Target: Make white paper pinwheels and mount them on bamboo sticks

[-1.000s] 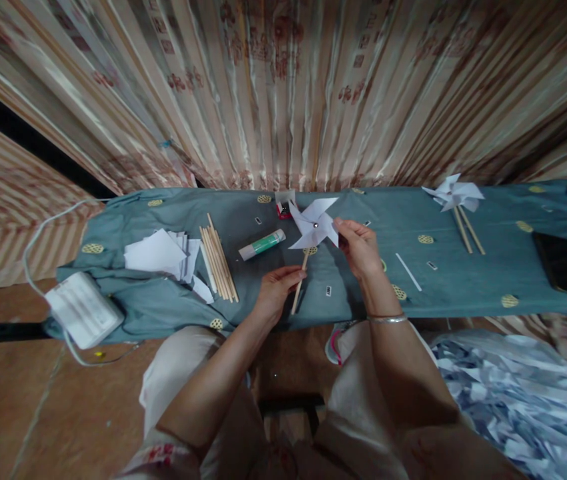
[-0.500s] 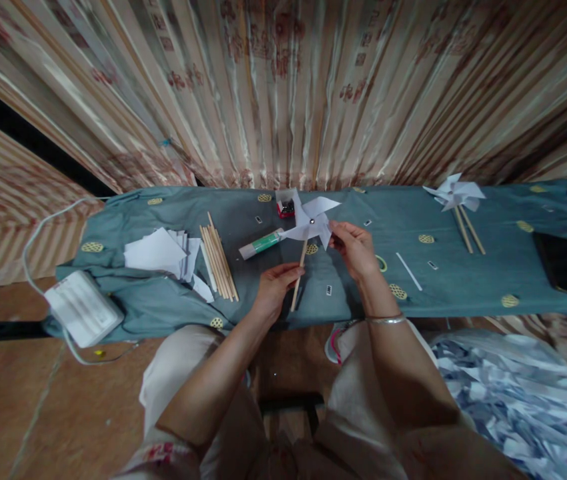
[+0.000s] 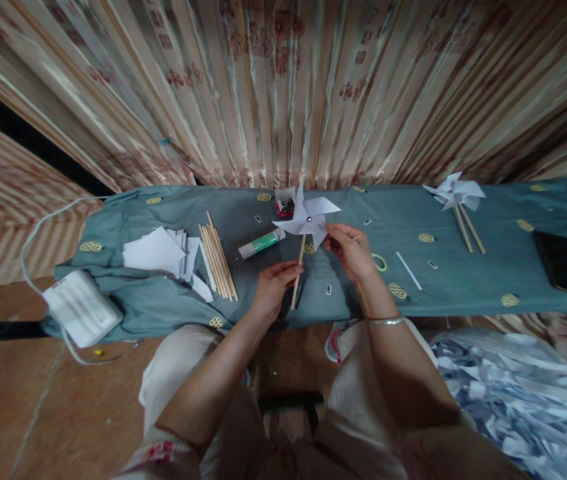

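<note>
A white paper pinwheel (image 3: pixel 313 212) with a pin at its centre sits on a thin wooden stick above the cloth. My left hand (image 3: pixel 274 283) pinches the stick below the paper head. At the right lower blade, the thumb and fingertips of my right hand (image 3: pixel 351 247) are pressed together on the paper edge. Behind the pinwheel stands a small red box of pins (image 3: pixel 284 208), partly covered by a blade. Left of the stick lies a green and white glue stick (image 3: pixel 262 244).
Wooden sticks (image 3: pixel 219 260) and stacked white paper (image 3: pixel 153 252) lie left, near a white box with a cable (image 3: pixel 83 308). To the right are finished pinwheels (image 3: pixel 456 192), a paper strip (image 3: pixel 408 271), a tape ring (image 3: pixel 379 263) and a phone (image 3: pixel 565 264). A bag of paper pieces (image 3: pixel 518 400) stands below.
The pinwheel's blades have turned on the stick, and its head has shifted slightly left. My right hand has moved a little left with the blade; my left hand keeps its hold.
</note>
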The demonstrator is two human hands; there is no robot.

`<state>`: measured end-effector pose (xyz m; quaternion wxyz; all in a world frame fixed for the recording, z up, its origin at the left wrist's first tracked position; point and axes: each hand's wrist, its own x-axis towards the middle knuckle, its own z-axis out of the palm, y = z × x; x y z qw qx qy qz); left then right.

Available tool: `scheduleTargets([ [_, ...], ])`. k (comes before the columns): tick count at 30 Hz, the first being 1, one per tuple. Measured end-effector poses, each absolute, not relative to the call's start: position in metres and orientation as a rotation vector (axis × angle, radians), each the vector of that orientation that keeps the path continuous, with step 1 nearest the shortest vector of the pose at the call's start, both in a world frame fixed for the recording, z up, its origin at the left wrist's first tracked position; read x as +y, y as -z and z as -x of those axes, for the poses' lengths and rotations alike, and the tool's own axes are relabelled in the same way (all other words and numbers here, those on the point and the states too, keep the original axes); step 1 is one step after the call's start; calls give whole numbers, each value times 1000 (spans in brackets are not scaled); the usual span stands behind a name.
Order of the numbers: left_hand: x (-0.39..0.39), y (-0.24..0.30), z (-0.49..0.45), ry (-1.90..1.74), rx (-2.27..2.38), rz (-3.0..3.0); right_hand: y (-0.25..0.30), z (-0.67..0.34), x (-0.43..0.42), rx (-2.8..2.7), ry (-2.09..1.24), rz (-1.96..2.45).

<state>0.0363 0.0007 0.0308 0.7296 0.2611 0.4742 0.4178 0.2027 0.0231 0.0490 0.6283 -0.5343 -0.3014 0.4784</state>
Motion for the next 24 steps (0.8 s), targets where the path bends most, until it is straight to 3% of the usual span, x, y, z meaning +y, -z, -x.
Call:
scheduleTargets([
  [24, 1, -32, -37, -942, 1028, -570, -50, -192, 18, -694, -1193, 1178],
])
